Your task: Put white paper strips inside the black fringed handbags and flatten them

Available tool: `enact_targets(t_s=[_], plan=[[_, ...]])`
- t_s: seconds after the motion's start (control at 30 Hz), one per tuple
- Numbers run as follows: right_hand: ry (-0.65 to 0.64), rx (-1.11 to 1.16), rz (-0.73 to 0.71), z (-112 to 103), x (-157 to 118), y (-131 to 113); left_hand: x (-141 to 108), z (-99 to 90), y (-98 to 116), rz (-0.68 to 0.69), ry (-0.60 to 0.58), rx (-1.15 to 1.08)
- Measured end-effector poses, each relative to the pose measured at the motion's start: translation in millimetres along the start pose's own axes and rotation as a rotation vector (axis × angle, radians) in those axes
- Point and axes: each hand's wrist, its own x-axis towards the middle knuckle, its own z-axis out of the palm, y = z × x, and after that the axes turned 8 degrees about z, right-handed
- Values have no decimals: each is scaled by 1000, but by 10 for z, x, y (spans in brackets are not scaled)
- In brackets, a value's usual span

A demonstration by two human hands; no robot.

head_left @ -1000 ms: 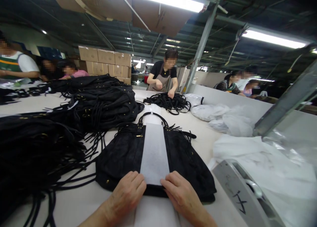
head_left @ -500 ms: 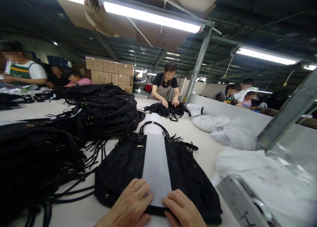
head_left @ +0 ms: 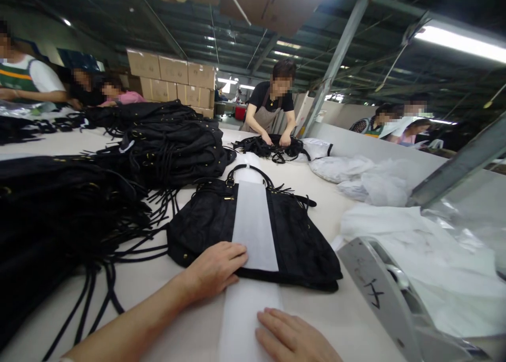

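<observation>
A black handbag [head_left: 304,241] with fringe and a looped handle [head_left: 253,167] lies flat in front of me. A pale grey-white strip [head_left: 255,225] runs down the middle of the bag, over its face. Below the bag's lower edge, a white length of the same band [head_left: 249,320] extends along the table. My left hand [head_left: 217,267] rests at the bag's bottom edge, its fingers laid flat over the strip's left side. Lower and to the right, my right hand [head_left: 294,333] has its fingers stretched out on the white length; the hand is partly cut off by the frame.
Piles of black bags [head_left: 174,146] with dangling straps crowd the left side. On the right stand a grey tape dispenser-like device [head_left: 371,288] and white sheets [head_left: 427,262]. Across the table a co-worker [head_left: 272,104] handles black straps [head_left: 272,148]. Cartons [head_left: 169,77] are stacked behind.
My right hand has left the bag's lower edge and come down the white length toward me. My left hand stays at the bag's edge. The view has tilted down slightly.
</observation>
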Motion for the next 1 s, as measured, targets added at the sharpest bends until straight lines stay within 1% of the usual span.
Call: enact_targets(t_s=[0.07,0.13,0.2,0.23,0.3,0.4,0.47,0.57,0.67,0.73,0.77,0.9,0.93,1.0], plan=[[-45,17,-18,-63,86,-10,-10,18,-3,0,12,-5],[-147,35,-35,-119,135,6,-17,40,-12,2,17,-18],[-226,42,-36,-135,134,31,-21,52,-21,6,17,-26],[-236,48,-30,-125,120,41,-22,54,-25,6,17,-28],[-241,77,-15,-89,79,43,-24,54,-30,3,21,-28],[-201,118,24,-51,51,-17,-30,60,-35,-5,28,-26],[-161,121,99,-52,74,-100,-37,71,-40,-1,31,-24],[-149,73,208,-49,150,-241,-44,86,-50,8,32,-26],[-48,-30,187,6,220,-326,-42,87,-55,5,33,-27],[25,-63,145,54,248,-329,-37,84,-54,2,32,-27],[32,-55,128,74,256,-316,-35,82,-51,0,29,-27],[-101,36,136,72,278,-225,-27,77,-35,-9,6,-41],[-132,50,148,41,290,-204,-28,70,-32,-13,1,-47],[-147,101,191,-72,329,-165,-37,40,-34,-17,-5,-71]])
